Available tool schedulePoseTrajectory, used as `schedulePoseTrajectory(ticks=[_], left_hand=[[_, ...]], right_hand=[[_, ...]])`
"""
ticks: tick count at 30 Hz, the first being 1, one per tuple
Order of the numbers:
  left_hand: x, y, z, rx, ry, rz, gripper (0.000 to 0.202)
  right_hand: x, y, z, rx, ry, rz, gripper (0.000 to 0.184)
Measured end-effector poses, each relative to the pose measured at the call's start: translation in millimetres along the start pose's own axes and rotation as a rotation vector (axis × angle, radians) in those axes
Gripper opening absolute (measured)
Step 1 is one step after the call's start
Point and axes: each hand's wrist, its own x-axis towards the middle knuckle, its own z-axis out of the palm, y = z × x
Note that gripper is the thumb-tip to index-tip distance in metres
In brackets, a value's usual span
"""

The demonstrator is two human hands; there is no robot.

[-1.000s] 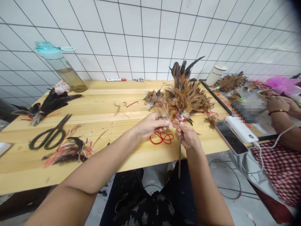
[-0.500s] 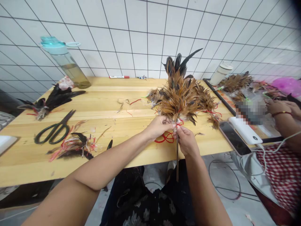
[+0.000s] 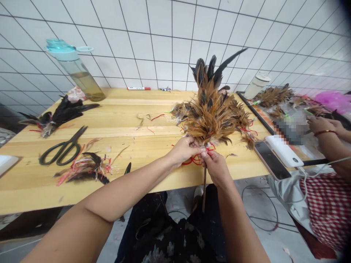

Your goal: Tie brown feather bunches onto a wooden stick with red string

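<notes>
A feather duster (image 3: 212, 109) of brown and black feathers stands upright on a thin stick (image 3: 204, 193) over the front edge of the wooden table (image 3: 123, 153). My left hand (image 3: 185, 150) pinches the base of the feathers, fingers closed. My right hand (image 3: 215, 166) is wrapped round the stick just below, touching the left hand. Red string (image 3: 193, 160) lies coiled on the table behind my hands and runs up to the feather base.
Black scissors (image 3: 61, 148), a feather-and-string scrap pile (image 3: 85, 170), black feathers (image 3: 57, 115) and a water bottle (image 3: 75, 71) lie left. A phone (image 3: 270, 155), white power bank (image 3: 283, 150) and another person's hands (image 3: 322, 126) with more feathers are on the right.
The duster has been raised from leaning over the table to standing upright. Both hands came closer together at the feather base, and the view shifted slightly.
</notes>
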Motion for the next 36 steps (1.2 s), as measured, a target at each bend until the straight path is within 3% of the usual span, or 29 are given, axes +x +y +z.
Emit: schedulePoseTrajectory(ticks=[5, 8, 11, 14, 18, 22, 25, 27, 29, 31, 33, 35, 36], left_hand=[[6.7, 6.7, -5.7, 0.150, -0.032, 0.022, 0.032], [21.1, 17.4, -26.0, 0.305, -0.040, 0.099, 0.023], [43.1, 31.6, -61.1, 0.639, 0.230, 0.193, 0.012], [66.7, 40.5, -91.0, 0.982, 0.475, 0.192, 0.009], [93.5, 32.3, -95.4, 1.233, 0.472, 0.128, 0.020], [110.5, 13.7, -82.9, 1.314, 0.455, 0.069, 0.024], [114.5, 7.9, -83.8, 1.306, 0.463, 0.076, 0.017], [111.5, 11.8, -86.9, 1.191, 0.505, 0.142, 0.010], [102.6, 21.7, -86.0, 0.892, 0.527, 0.200, 0.006], [87.4, 34.9, -76.8, 0.455, 0.394, 0.172, 0.010], [67.5, 47.0, -59.2, 0.085, 0.092, 0.063, 0.015], [47.3, 53.8, -36.5, -0.030, -0.187, -0.038, 0.022], [38.7, 54.3, -25.0, -0.010, -0.269, -0.066, 0.024]], right_hand=[[3.0, -5.0, 4.0, 0.144, 0.041, 0.060, 0.040], [6.6, -6.9, 1.5, 0.182, 0.091, 0.053, 0.042], [8.8, -5.6, -3.0, 0.197, 0.156, 0.048, 0.042], [10.0, -1.6, -4.9, 0.190, 0.198, 0.034, 0.039], [13.0, 3.1, -2.6, 0.158, 0.233, -0.019, 0.035], [15.6, 7.3, -1.0, 0.017, 0.267, -0.058, 0.030], [18.2, 13.7, -1.0, -0.103, 0.294, -0.068, 0.028], [21.6, 19.3, -1.3, -0.166, 0.303, -0.070, 0.027], [26.5, 24.3, -1.9, -0.226, 0.316, -0.084, 0.026], [31.3, 26.9, -2.5, -0.287, 0.336, -0.105, 0.025], [34.2, 25.3, -2.5, -0.354, 0.356, -0.115, 0.024], [33.5, 19.5, -1.2, -0.437, 0.353, -0.099, 0.023], [31.8, 15.6, 0.1, -0.486, 0.343, -0.087, 0.024]])
